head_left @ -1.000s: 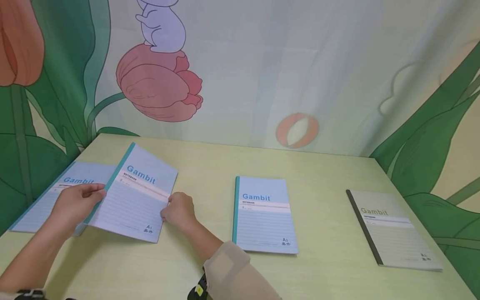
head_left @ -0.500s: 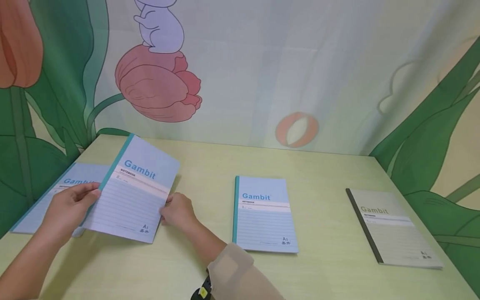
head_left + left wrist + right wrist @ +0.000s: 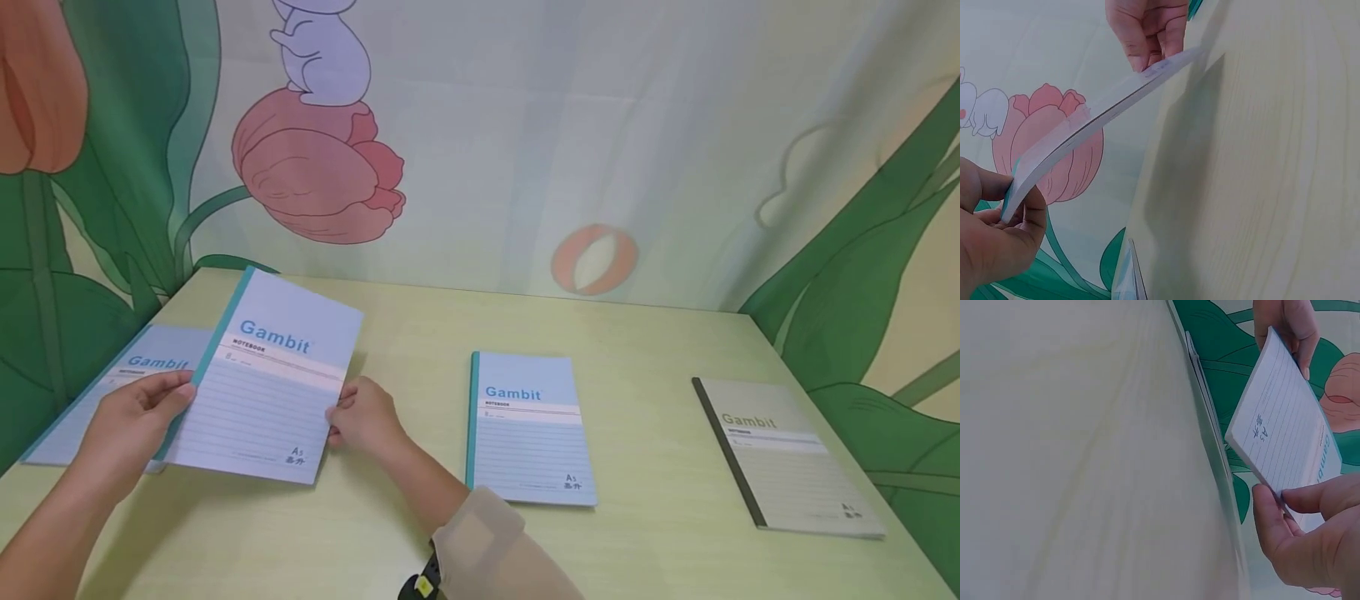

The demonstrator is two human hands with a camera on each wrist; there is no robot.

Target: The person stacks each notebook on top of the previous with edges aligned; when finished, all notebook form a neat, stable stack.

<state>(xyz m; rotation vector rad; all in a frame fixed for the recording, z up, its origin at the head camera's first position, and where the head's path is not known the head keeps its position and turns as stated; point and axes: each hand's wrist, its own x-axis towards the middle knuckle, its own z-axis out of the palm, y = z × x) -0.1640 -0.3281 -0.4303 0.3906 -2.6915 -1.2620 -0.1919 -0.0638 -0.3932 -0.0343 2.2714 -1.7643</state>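
**A:** ok so head view, what are the hands up to?

**B:** The left hand (image 3: pixel 131 425) has a pale blue, rectangular paper notebook (image 3: pixel 258 408) pinched by its teal spine. The right hand (image 3: pixel 367 421) grips the opposite edge. It's tilted up, off the pale yellow-green wooden-looking table (image 3: pixel 645 375).

**A:** anything else lying about?

**B:** Yep, a matching blue notebook (image 3: pixel 146 352) at the left, partly hidden behind the left hand and the held one. There's a third blue notebook with a teal spine (image 3: pixel 531 454) flat near the middle, and a grey notebook with a black spine (image 3: pixel 787 467) well off to the right.

**A:** left wrist cam?

**B:** Held notebook's nearly edge-on and a bit bowed, with a shadow on the table. Left thumb and fingers are clamped round the spine.

**A:** and right wrist?

**B:** Right thumb and fingers squeeze the edge, just the notebook's thickness between them. Left hand's up at the spine side.
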